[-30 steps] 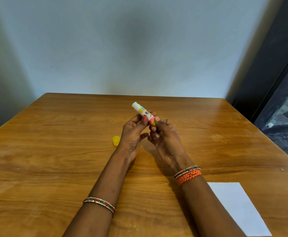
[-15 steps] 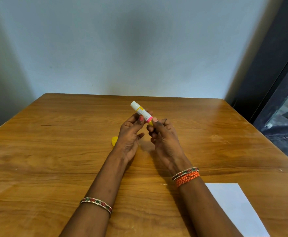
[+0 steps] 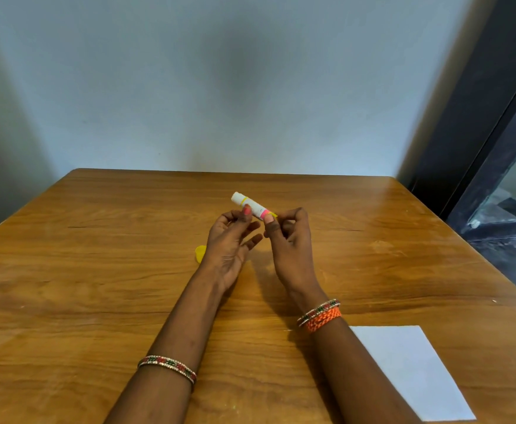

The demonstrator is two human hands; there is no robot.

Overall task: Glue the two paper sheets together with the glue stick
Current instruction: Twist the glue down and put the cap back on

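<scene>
- Pale blue-grey wall point(image 3: 220, 87) stands behind a wooden table point(image 3: 67, 286) whose grain runs across the view; a dark frame point(image 3: 471, 123) with glass rises at the right.
- Both forearms reach forward over the middle of the table, with the hands raised above the wood and close together.
- Between them is the glue stick point(image 3: 250, 205), white with a yellow ring near its far end and a pink band near the hands. It is tilted, its far end pointing up and to the left, and it is off the table.
- Right hand point(image 3: 290, 240) pinches the near, lower end of the glue stick, thumb on the pink band and fingers curled round behind it.
- Left hand point(image 3: 229, 240) has its palm turned up and its fingers loosely spread; the thumb tip touches the side of the tube while the other fingers are relaxed and grip nothing.
- Yellow cap point(image 3: 200, 253) lies on the table just left of the left wrist, partly hidden by it, apart from the stick.
- One white paper sheet point(image 3: 412, 371) lies flat at the near right corner of the table, just beside the right forearm; whether a second sheet lies with it cannot be told.
- Beaded bangle point(image 3: 168, 367) circles the left forearm; a similar bangle and an orange braided band point(image 3: 321, 316) sit on the right wrist.
</scene>
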